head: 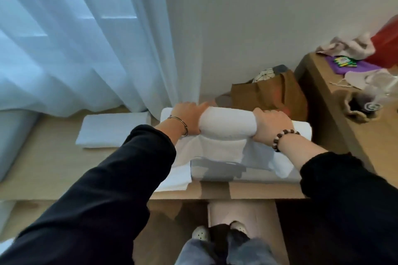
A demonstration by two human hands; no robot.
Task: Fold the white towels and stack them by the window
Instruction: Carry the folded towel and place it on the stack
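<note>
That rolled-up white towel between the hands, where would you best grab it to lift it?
Take the rolled towel at its two ends, coming in from either side, as the left hand and right hand grip it. It is a long, soft roll lying crosswise, so one middle grip would likely let the ends sag.

Rolled towel (228, 122): between left hand (187, 118) and right hand (271, 125).
Folded towel (114, 130): on the bench (43, 157), left of left hand.
Bag (267, 92): behind right hand.
</note>
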